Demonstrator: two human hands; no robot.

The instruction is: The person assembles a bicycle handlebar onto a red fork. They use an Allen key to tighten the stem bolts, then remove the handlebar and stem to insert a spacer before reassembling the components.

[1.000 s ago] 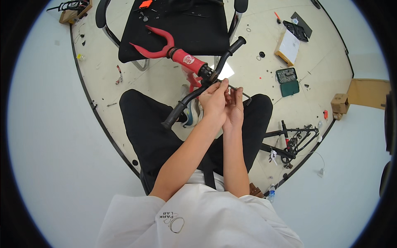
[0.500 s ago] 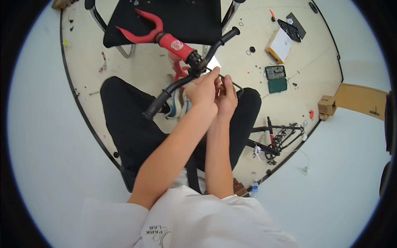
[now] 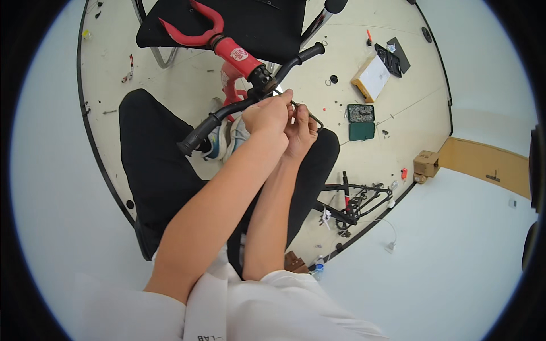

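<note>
Black hex key [image 3: 317, 121] at the handlebar [image 3: 232, 108] stem

The hex key lies over the gap between the person's knees, one end close by the stem [image 3: 263, 84]; whether it is seated in a bolt cannot be told. The left hand [image 3: 267, 113] pinches it near the stem; the right hand [image 3: 301, 131] curls its fingers around it toward the bent end. Beyond the stem, a red tube [image 3: 227, 48] bears a round white emblem, its detail too small to read, and runs into a red fork [image 3: 199, 38] over the black chair seat [image 3: 261, 28]. Dark printed lettering, partly cut off, marks the white shirt [image 3: 273, 310]. On the floor to the right are an open green case [image 3: 362, 131], a white-topped box [image 3: 373, 78], a black bicycle frame [image 3: 336, 213] and a bottle [image 3: 319, 267] with a blue label. A small brown carton [image 3: 426, 163] stands farther right.
</note>
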